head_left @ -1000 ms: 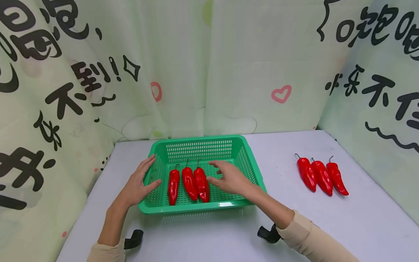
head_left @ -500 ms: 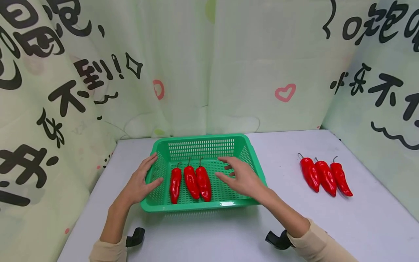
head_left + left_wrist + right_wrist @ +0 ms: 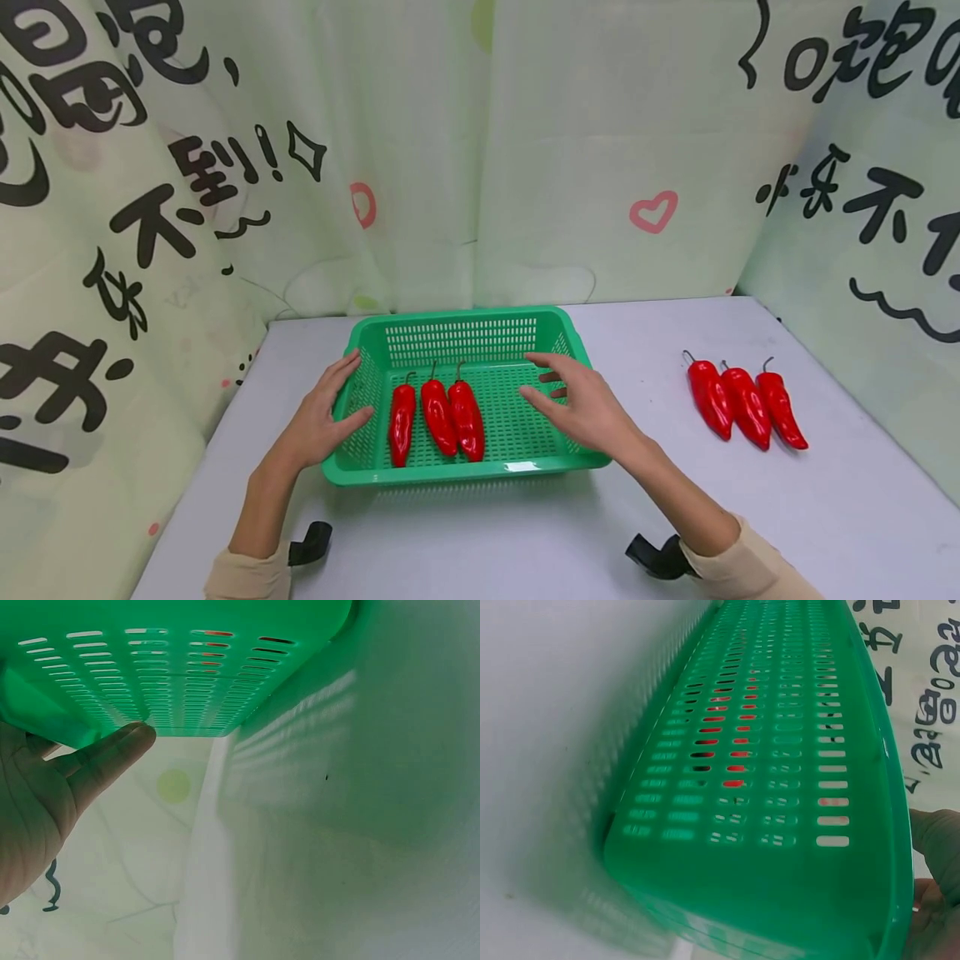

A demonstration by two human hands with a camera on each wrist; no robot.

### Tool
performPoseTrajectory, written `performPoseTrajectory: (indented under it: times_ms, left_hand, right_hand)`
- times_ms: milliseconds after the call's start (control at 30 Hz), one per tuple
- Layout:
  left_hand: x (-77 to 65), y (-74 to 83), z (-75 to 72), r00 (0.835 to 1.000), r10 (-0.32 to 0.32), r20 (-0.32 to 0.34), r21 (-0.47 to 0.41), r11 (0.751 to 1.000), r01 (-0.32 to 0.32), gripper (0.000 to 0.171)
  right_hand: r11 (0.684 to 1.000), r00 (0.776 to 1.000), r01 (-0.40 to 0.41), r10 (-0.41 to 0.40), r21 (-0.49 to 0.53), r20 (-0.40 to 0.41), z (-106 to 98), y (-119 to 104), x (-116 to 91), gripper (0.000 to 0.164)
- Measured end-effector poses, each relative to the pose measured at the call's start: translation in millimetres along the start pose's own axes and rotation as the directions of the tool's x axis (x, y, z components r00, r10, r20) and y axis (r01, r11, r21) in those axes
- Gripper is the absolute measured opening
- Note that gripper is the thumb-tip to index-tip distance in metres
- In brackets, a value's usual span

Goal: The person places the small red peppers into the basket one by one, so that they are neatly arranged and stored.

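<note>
Currently, three red peppers lie inside the green basket (image 3: 450,478), left of its centre, and their position between my two hands is the controlling relation. Their long axes run roughly front to back, stems at the far end and tips toward me: the left pepper (image 3: 402,425) is almost straight, while the middle pepper (image 3: 438,418) and the right pepper (image 3: 467,421) slant, with tips angled to my right. The last two lie close together; the left one is set slightly apart. My left hand (image 3: 324,421) is at the basket's left rim, fingers extended along the outside and thumb spread inward, its tip just beside the left pepper as seen from above. My right hand (image 3: 585,408) is over the basket's right portion, thumb parted from the loosely bent fingers, nothing between them; contact with the right rim cannot be confirmed. From that thumb, the right pepper lies to the left across a strip of bare basket floor. Three loose peppers (image 3: 747,408) lie side by side on the white table (image 3: 487,542), outside the basket and well to the right, stems also pointing away; my right hand is the nearer one to these.
</note>
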State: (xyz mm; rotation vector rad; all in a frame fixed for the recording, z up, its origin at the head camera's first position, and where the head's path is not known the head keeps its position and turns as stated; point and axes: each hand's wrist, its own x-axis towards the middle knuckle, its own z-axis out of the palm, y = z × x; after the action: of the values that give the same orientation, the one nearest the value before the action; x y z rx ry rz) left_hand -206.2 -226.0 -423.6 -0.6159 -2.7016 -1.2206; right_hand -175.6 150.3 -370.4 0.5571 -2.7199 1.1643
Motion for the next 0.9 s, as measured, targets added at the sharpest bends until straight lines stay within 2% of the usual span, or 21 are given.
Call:
performPoseTrajectory:
  times_ms: [367, 900]
  left_hand:
    - [-0.1, 0.9, 0.4, 1.0, -0.007, -0.008, 0.009, 1.0, 0.007, 0.074]
    - [-0.2, 1.7, 0.0, 1.0, -0.018, -0.004, -0.001, 1.0, 0.018, 0.074]
  right_hand:
    - [0.999, 0.999, -0.015, 0.013, -0.044, -0.035, -8, 11, -8, 0.055]
    - [0.999, 0.997, -0.03, 0.027, -0.045, -0.066, -20, 16, -21, 0.055]
